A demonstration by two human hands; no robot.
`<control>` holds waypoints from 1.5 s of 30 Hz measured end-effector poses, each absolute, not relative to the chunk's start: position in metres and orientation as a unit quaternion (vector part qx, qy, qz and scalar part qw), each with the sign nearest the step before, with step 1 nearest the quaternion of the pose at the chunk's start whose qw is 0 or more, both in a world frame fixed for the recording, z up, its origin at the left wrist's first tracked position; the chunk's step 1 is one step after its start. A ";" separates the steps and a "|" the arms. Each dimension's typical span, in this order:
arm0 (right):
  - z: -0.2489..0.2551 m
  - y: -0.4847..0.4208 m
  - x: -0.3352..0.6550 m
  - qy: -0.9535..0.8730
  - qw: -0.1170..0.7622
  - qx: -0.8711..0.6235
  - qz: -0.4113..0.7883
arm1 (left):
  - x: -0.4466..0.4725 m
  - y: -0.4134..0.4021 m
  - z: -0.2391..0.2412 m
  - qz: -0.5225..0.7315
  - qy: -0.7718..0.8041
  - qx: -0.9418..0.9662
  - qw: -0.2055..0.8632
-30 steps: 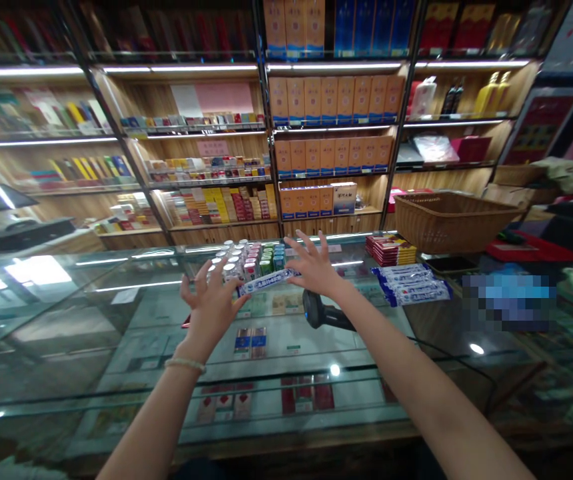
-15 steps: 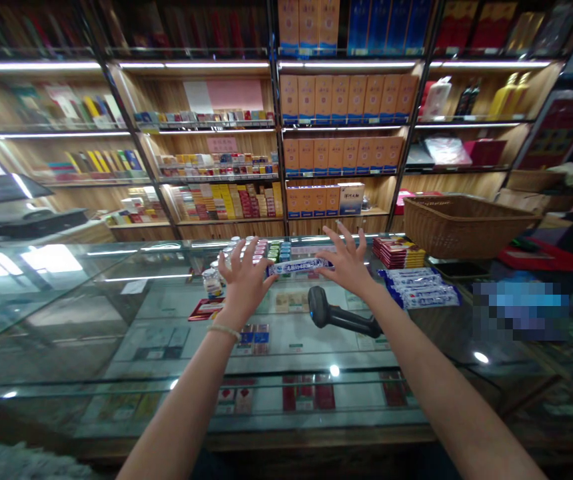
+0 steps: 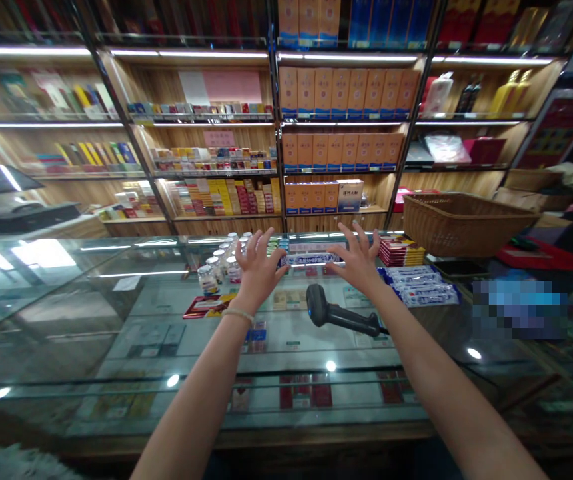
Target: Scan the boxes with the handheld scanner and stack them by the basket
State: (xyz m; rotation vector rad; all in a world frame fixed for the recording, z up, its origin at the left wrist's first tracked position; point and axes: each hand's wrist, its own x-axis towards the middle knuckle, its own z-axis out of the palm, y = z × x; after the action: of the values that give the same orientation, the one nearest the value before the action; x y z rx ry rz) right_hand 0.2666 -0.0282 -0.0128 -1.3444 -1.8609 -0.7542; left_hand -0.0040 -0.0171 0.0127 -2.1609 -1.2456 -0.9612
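A long blue-and-white carton (image 3: 310,259) is held level between my two hands over the far part of the glass counter (image 3: 116,320). My left hand (image 3: 258,267) presses its left end with the thumb, the other fingers spread upward. Its right end is pinched by my right hand (image 3: 359,261), fingers also fanned out. Beneath and behind the carton stand small jars (image 3: 216,267) and colourful little boxes. A black barcode scanner (image 3: 339,313) lies on the glass just below my right wrist.
More blue-and-white cartons (image 3: 419,285) and red packs (image 3: 399,252) lie right of my hands. A wicker basket (image 3: 459,223) stands at the counter's right end. Shelves of boxed goods (image 3: 336,143) fill the back wall. A till (image 3: 11,213) sits at the left.
Both hands have carried the carton farther away and to the right, from tilted to level, now past the jars and above the scanner.
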 end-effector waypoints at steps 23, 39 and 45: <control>-0.022 -0.037 0.262 -0.722 0.355 -0.503 -0.318 | -0.006 -0.015 -0.005 -0.368 -0.440 -0.780 0.252; -0.019 -0.040 0.258 -0.725 0.373 -0.492 -0.305 | -0.005 -0.010 -0.011 -0.385 -0.424 -0.773 0.273; -0.017 -0.041 0.257 -0.736 0.361 -0.510 -0.260 | -0.005 -0.009 -0.012 -0.377 -0.420 -0.785 0.255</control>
State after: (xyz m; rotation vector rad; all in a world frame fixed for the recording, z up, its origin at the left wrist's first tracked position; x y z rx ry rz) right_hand 0.2572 -0.0413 -0.0169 -1.3139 -1.8971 -0.6691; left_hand -0.0047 -0.0086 -0.0121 -2.1323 -1.1396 -1.0227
